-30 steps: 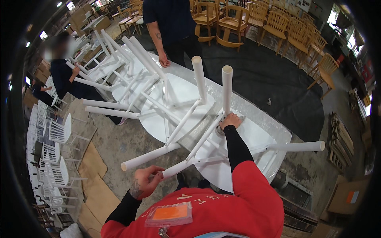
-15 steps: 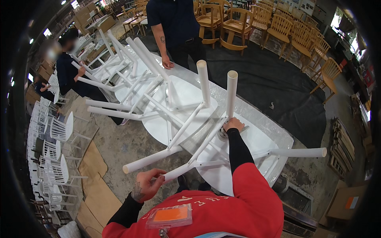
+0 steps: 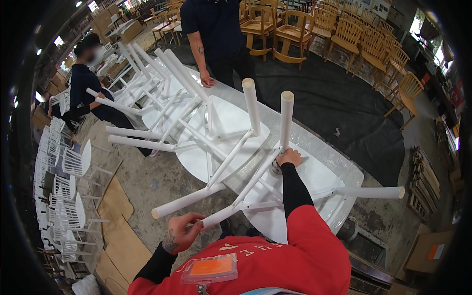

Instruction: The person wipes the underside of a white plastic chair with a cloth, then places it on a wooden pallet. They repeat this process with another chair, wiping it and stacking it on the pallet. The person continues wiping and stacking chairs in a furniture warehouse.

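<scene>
An upturned white piece of furniture (image 3: 324, 169) with a rounded top and splayed round legs lies before me; whether it is a seat or a small table I cannot tell. My left hand (image 3: 183, 232) has its thumb and fingers closed at the end of the near-left leg (image 3: 220, 217). My right hand (image 3: 289, 157) is closed at the foot of the upright leg (image 3: 286, 118), where a slanting brace meets it. Something small and greyish (image 3: 275, 168) shows beside that wrist; its kind is unclear. Farther left stands another upturned white piece (image 3: 221, 110), its legs spread close to mine.
A plastic-covered workbench (image 3: 314, 142) carries the row of upturned pieces. Across it stands a co-worker in dark clothes (image 3: 216, 29); another co-worker (image 3: 88, 93) is at the far left. White chairs (image 3: 76, 160) line the left, wooden chairs (image 3: 344, 39) the back. A carton (image 3: 428, 250) sits at right.
The co-worker at far left has shifted, with the head and arms in a new position. My right hand has moved down very slightly; my left hand stays at the leg's end.
</scene>
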A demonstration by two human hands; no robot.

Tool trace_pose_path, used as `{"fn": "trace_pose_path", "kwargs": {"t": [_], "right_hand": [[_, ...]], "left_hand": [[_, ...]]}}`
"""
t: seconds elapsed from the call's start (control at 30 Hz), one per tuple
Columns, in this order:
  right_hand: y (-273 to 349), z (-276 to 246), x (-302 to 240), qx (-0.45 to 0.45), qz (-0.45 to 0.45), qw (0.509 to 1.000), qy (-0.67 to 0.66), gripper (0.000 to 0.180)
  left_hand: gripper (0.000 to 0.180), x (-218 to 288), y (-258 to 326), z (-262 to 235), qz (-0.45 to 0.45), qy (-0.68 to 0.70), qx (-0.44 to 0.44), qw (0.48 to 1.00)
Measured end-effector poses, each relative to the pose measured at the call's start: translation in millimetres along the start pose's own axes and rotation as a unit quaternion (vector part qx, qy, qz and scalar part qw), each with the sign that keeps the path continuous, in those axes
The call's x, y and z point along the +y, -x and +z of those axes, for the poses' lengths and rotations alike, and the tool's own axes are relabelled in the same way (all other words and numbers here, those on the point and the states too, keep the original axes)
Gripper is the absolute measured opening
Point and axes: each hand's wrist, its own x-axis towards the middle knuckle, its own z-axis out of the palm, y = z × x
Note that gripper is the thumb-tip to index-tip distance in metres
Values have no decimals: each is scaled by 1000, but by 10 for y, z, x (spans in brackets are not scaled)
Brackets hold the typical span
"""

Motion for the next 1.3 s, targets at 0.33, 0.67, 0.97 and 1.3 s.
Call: {"fn": "trace_pose_path", "kwargs": {"t": [0.33, 0.67, 0.97, 1.3], "right_hand": [[-18, 45, 26, 2, 1, 1000, -2, 53], [-20, 33, 38, -4, -5, 1000, 0, 57], [-28, 41, 41, -6, -8, 1000, 2, 59], [-96, -1, 20, -26, 4, 999, -26, 55]], "left_hand": [[19, -43, -7, 17, 4, 0, 5, 1000], [17, -50, -7, 39, 4, 15, 11, 1000], [17, -6, 1, 27, 1, 13, 10, 1000], [16, -18, -30, 36, 0, -3, 16, 1000]]}}
